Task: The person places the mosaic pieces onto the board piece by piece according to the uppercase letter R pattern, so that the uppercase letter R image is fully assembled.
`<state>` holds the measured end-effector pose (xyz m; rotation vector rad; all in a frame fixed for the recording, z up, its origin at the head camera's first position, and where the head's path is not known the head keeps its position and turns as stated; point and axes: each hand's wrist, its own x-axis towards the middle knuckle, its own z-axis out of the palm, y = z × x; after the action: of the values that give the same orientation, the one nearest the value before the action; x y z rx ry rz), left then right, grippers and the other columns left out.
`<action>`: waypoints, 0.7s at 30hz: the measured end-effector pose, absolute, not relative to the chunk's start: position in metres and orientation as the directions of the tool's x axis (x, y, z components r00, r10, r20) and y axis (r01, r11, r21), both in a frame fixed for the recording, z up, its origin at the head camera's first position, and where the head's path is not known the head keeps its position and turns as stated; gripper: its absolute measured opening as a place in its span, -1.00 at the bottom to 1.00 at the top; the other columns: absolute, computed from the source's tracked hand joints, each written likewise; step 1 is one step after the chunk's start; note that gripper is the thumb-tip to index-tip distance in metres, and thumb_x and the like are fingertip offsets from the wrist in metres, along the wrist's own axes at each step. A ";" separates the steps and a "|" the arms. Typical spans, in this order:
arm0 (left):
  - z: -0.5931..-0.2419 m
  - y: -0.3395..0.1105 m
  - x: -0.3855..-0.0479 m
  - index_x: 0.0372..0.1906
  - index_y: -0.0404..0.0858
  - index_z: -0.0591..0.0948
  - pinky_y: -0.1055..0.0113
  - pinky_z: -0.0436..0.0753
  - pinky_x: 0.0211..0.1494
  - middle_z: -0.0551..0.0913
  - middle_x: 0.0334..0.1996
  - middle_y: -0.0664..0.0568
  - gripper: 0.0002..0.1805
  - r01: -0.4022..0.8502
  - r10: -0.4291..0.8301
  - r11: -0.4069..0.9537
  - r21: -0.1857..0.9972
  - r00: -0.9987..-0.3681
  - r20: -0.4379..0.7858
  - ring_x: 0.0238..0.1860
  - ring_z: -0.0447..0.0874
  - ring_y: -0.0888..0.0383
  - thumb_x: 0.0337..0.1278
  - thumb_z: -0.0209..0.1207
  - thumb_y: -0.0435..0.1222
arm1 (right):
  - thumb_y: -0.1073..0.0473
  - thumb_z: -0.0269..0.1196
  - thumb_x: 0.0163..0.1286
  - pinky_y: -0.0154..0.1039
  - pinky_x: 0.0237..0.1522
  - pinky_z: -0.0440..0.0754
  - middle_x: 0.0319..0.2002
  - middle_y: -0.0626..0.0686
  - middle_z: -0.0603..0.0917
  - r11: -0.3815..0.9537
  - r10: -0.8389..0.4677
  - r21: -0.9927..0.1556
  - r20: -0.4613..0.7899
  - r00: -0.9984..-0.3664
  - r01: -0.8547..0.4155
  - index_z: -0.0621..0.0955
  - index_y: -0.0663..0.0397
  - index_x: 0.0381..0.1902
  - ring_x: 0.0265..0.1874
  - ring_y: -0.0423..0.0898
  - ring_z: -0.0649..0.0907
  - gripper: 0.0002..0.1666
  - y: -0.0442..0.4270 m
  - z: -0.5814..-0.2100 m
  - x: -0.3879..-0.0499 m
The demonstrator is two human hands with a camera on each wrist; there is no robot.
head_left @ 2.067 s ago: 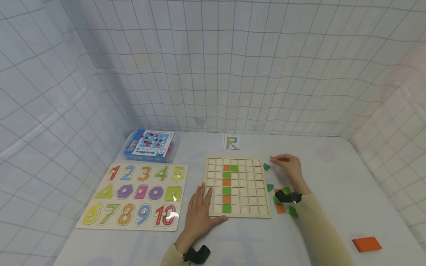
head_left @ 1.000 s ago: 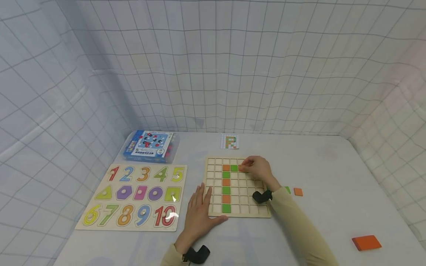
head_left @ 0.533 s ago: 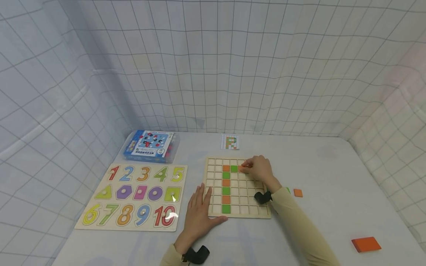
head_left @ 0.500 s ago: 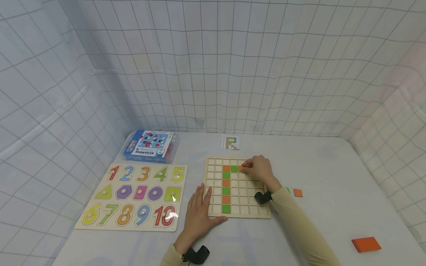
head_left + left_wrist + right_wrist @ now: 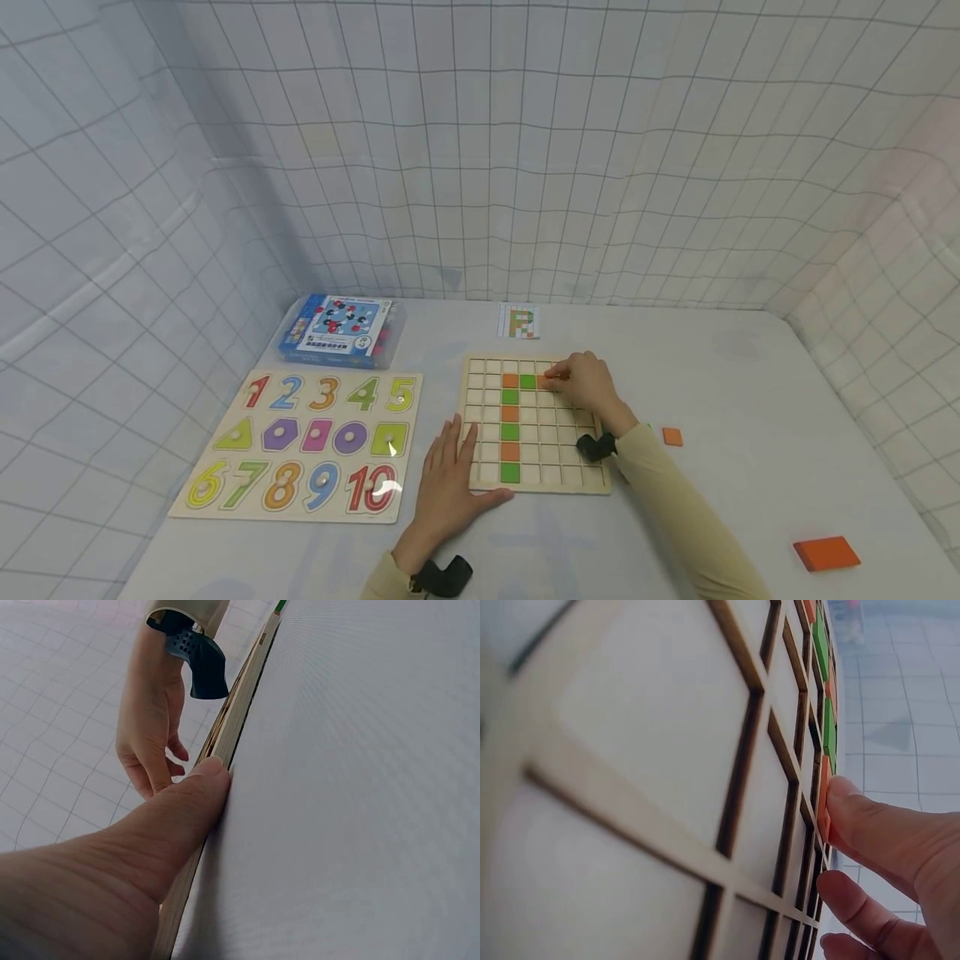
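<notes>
A wooden grid board [image 5: 540, 489] lies on the table, with a column of alternating orange and green square tiles [image 5: 510, 432]. One more green tile [image 5: 528, 382] is set right of the top orange one. At the cell beside it, my right hand [image 5: 587, 385] holds an orange square tile [image 5: 824, 796] by thumb and fingers; the hand covers part of that cell. Whether the tile is fully seated I cannot tell. My left hand [image 5: 448, 487] rests flat at the board's left side, fingers straight. Its thumb [image 5: 196, 791] lies along the near edge.
Left of the board lies a number-and-shape puzzle [image 5: 341, 500], with a boxed set [image 5: 341, 329] behind it. A small pattern card [image 5: 519, 321] lies beyond the board. To the right are an orange tile [image 5: 672, 437] and a thick orange block [image 5: 827, 553].
From right of the board, my right hand has carried the orange tile leftward to the grid. Over the last second it has stayed there almost still. The left hand has not moved.
</notes>
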<state>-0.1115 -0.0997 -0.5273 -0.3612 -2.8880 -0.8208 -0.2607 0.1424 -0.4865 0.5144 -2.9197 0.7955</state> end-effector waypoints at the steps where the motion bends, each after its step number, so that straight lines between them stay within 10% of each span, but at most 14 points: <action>1: -0.527 -0.100 -0.111 0.44 -0.31 0.18 -0.08 -0.01 0.38 -0.02 0.45 -0.24 0.18 0.259 0.196 0.824 0.504 -0.965 0.176 0.45 -0.16 -0.16 -0.25 0.31 0.29 | 0.00 0.41 0.14 -0.11 -0.31 0.56 -0.35 0.00 0.72 0.798 -0.311 -0.489 0.165 -0.936 -0.351 0.78 0.03 -0.28 -0.37 -0.05 0.61 -0.73 0.143 -0.487 -0.260; 21: -0.528 -0.099 -0.111 0.43 -0.32 0.19 -0.10 0.00 0.37 0.00 0.45 -0.25 0.18 0.283 0.198 0.823 0.492 -0.955 0.219 0.44 -0.12 -0.18 -0.27 0.33 0.27 | 0.18 0.29 0.30 0.07 -0.17 0.49 -0.18 0.22 0.67 0.660 -0.177 -0.680 0.272 -0.946 -0.319 0.69 0.27 -0.11 -0.19 0.18 0.51 -0.71 0.189 -0.488 -0.260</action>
<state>-0.1109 -0.0990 -0.5285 -0.3786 -2.8474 -0.8057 -0.2605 0.1895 -0.4880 0.4068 -2.6934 1.1561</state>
